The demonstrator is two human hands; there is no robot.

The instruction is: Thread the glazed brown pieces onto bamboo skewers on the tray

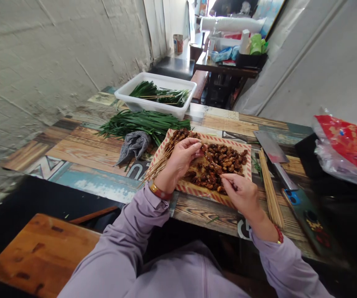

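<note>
A red-and-white striped tray (249, 163) lies before me, heaped with dark brown, glossy marinated meat pieces (228, 159). Over its left half, my left hand (185, 156) is closed in a pinch on a piece of meat (203, 150) at its fingertips. My right hand (242, 191) is pinched closed at the tray's front right, close to the meat; what its fingertips hold is too small to make out. A row of meat runs between both hands; whether a stick passes through it cannot be told. Thin skewers (158, 165) stick out over the tray's left edge, beside my left wrist.
Bare bamboo skewers (270, 190), a cleaver (273, 151) and a phone (305, 219) lie to the right, near a red-printed plastic bag (348, 140). Green chives (144, 123), a grey cloth (133, 147) and a white tub (122, 94) with more greens sit behind and left.
</note>
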